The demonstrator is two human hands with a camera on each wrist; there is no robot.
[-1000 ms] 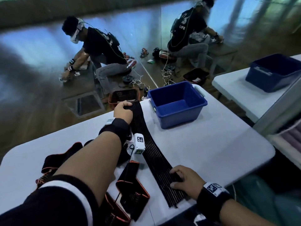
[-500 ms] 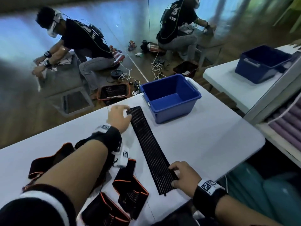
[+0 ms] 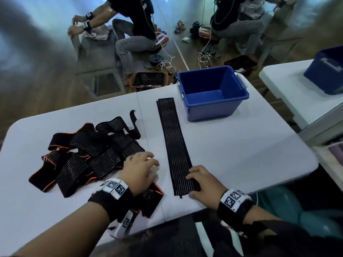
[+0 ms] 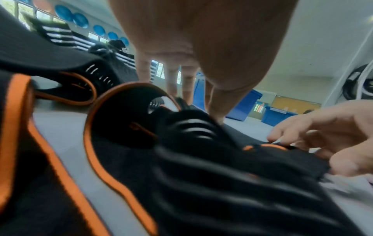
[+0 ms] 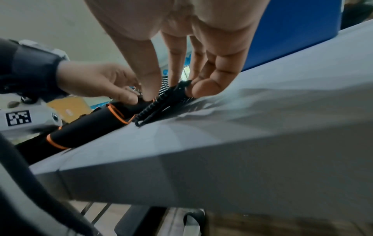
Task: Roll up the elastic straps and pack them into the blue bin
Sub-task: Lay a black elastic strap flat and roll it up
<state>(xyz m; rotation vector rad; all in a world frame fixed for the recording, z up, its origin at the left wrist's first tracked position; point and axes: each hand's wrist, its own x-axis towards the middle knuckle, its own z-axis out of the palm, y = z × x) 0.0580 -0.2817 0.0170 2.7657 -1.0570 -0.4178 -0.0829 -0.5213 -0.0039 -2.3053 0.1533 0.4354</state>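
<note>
A long black ribbed elastic strap [image 3: 174, 145] lies flat on the white table [image 3: 241, 154], running from me towards the blue bin [image 3: 213, 108], which holds nothing. My right hand [image 3: 191, 178] pinches the strap's near end; in the right wrist view, thumb and fingers [image 5: 201, 91] lift that edge [image 5: 161, 102] off the table. My left hand [image 3: 146, 164] hovers with relaxed fingers just left of the strap, over the edge of a pile of black, orange-trimmed straps [image 3: 89, 154].
A second blue bin [image 3: 328, 75] stands on another white table at the right. Beyond the table's far edge a person [image 3: 133, 25] sits low on the wooden floor among cables. The table's near edge runs just under my right hand.
My left hand has let go of the strap's far end and come back beside the pile. The strap now lies straight and flat. My right hand stays on the near end.
</note>
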